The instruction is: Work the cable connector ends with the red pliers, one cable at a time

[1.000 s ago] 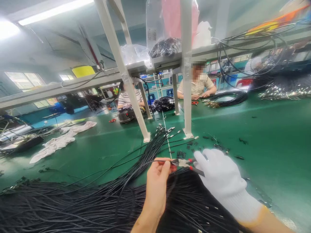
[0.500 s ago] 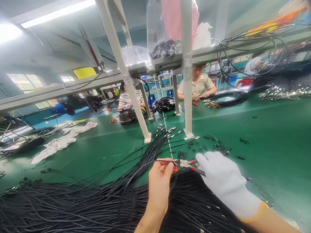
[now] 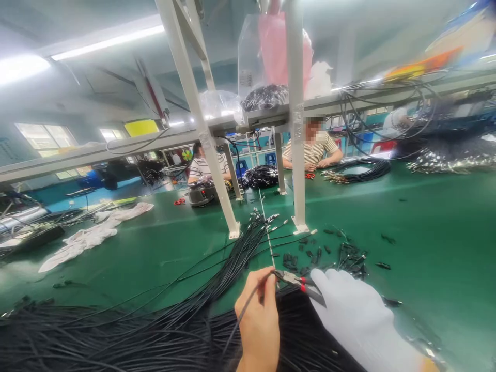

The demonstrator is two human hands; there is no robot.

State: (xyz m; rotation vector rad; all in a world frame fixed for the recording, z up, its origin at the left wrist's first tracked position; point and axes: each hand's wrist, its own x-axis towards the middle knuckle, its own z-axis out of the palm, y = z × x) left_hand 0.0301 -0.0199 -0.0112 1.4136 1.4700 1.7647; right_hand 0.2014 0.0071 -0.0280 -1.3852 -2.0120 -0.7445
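My bare left hand [image 3: 259,318] is closed in a pinch on a thin black cable [image 3: 248,299], holding its end up near the jaws of red-handled cutting pliers [image 3: 296,281]. In a white glove, my right hand [image 3: 351,315] grips the pliers' handles. Both hands hover over a large heap of black cables [image 3: 116,338] lying on the green table [image 3: 426,232]. Small black cut-off pieces [image 3: 333,253] are scattered just beyond the pliers.
White frame legs [image 3: 298,170] stand on the table ahead, carrying a shelf with bags. A white cloth [image 3: 89,235] lies at the left. Two people sit across the table by cable coils [image 3: 360,168]. Red scissors [image 3: 179,201] lie near a dark device [image 3: 201,194].
The view tilted up, so both hands sit lower in the frame. My left hand turned and the cable end now meets the pliers' tip.
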